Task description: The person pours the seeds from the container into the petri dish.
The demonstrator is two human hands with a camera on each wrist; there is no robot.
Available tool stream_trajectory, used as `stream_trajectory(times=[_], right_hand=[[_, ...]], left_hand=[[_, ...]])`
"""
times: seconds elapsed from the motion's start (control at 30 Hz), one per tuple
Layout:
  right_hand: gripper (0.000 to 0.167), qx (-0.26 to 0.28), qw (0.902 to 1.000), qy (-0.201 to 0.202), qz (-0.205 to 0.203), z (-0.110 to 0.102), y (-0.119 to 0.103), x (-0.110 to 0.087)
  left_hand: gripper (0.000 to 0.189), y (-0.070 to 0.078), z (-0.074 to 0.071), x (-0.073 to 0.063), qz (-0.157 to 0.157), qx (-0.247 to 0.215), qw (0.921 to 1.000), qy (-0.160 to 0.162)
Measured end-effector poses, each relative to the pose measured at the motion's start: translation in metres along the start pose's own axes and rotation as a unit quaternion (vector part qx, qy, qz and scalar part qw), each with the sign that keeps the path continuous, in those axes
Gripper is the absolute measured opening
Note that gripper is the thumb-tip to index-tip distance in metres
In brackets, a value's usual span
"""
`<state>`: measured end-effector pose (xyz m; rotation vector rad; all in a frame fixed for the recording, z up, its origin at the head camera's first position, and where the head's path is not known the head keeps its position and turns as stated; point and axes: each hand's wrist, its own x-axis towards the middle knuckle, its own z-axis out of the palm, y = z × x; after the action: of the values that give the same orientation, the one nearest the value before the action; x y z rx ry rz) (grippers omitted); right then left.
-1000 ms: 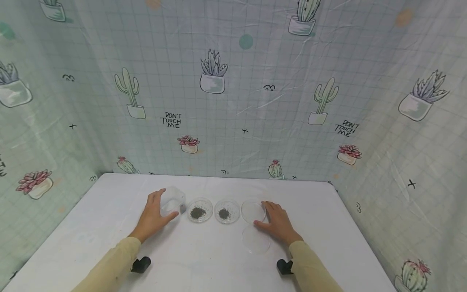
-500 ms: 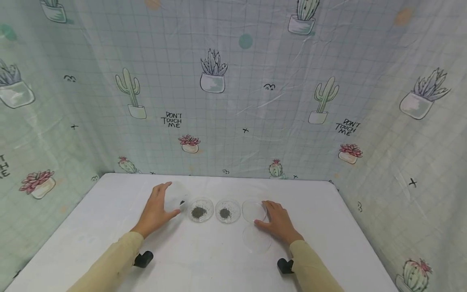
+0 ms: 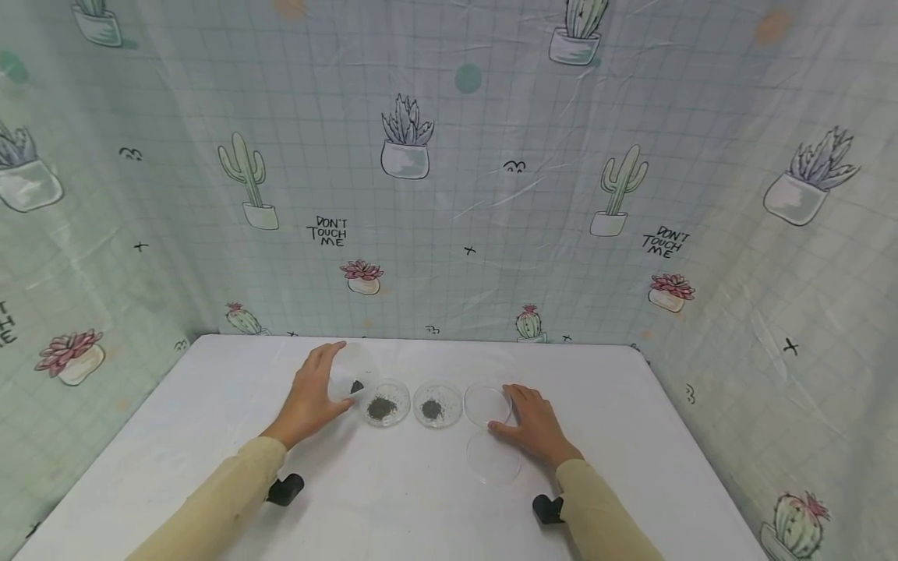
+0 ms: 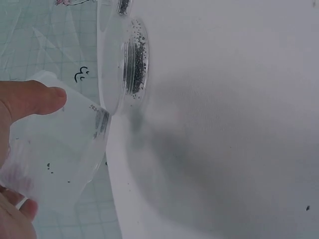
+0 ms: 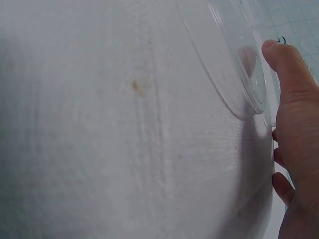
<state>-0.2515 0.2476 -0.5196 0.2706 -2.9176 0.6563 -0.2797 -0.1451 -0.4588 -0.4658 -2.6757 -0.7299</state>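
Container (image 4: 65,137) tilts in left hand's (image 3: 309,396) grip, left of leftmost dish (image 3: 401,396) — likely so grains (image 4: 101,123) gather low; right hand (image 3: 535,425) curves by clear dish (image 3: 484,406), 2 places right — gripping, I cannot tell.

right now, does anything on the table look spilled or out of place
A dark speck lies on the white tabletop, away from the dishes, perhaps a stray grain; a brownish mark also stands out there.

The container (image 4: 65,142) looks plastic — smooth, glossy.
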Motion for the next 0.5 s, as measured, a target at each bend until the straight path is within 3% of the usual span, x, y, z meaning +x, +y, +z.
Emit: stream_trajectory(times=[0.5], right_hand=[[0.08,-0.001,1.0,0.002,0.0,0.003,0.002,0.002]], left_hand=[[0.102,0.02,0.007,0.011,0.027,-0.003,0.9995,-0.013]])
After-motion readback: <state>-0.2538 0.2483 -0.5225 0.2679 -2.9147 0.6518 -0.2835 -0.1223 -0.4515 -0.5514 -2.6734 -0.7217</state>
